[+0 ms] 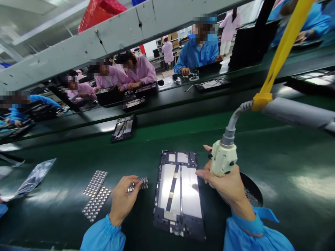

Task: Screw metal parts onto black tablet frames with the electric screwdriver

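Note:
My left hand [123,199] pinches a small sheet of dark and light square pads [143,183] between thumb and fingers. Two similar sheets, an upper sheet [96,182] and a lower sheet [96,205], lie just left of it. Between my hands, an opened tablet [192,195] rests on the green bench, silver battery cells and dark strips exposed. My right hand [231,190] grips a pale electric screwdriver [224,157] over the tablet's right side; its bit is hidden. Partly behind my right wrist sits a round black dish [255,190] with small parts inside.
From a yellow strap [278,59] hangs the screwdriver's grey cable [298,113]. Another opened tablet [123,128] lies farther back. A silvery plastic bag [36,177] is at left. Several co-workers sit across the line, one in a blue smock [200,52]. A pale beam [117,33] crosses above.

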`<action>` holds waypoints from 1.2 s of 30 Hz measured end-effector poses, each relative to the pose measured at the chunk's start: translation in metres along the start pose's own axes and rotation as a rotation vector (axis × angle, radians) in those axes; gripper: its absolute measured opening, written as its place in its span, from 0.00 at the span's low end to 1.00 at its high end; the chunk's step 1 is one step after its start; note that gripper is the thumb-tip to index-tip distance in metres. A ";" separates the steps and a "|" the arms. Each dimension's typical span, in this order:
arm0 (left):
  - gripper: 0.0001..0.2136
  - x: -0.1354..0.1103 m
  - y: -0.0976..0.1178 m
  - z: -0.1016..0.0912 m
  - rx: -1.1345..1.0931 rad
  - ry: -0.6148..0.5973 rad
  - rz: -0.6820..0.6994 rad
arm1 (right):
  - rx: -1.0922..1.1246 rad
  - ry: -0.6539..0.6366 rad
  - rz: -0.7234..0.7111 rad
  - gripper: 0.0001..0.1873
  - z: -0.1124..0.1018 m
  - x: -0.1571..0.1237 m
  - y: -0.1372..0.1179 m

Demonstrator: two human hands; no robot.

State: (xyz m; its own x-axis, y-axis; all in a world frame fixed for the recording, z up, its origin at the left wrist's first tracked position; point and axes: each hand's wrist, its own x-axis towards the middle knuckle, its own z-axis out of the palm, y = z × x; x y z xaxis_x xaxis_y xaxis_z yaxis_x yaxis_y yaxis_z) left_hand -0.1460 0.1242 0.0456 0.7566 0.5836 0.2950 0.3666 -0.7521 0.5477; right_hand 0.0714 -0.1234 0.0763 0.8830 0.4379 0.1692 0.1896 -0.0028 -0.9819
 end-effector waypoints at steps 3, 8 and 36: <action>0.11 -0.003 0.022 0.030 -0.287 -0.038 -0.073 | 0.003 0.043 0.015 0.23 0.002 0.001 -0.005; 0.10 -0.015 0.054 0.070 -0.634 -0.108 -0.142 | 0.100 0.139 -0.019 0.14 -0.019 0.007 -0.008; 0.16 -0.036 0.060 0.061 -0.336 -0.108 -0.187 | 0.172 0.228 0.019 0.16 -0.026 -0.007 0.030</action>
State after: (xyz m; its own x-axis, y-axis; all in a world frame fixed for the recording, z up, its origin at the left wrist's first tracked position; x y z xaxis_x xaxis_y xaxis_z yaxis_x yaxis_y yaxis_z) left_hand -0.1183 0.0395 0.0196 0.7525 0.6521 0.0920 0.3193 -0.4835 0.8150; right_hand 0.0819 -0.1501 0.0479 0.9632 0.2257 0.1462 0.1134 0.1520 -0.9818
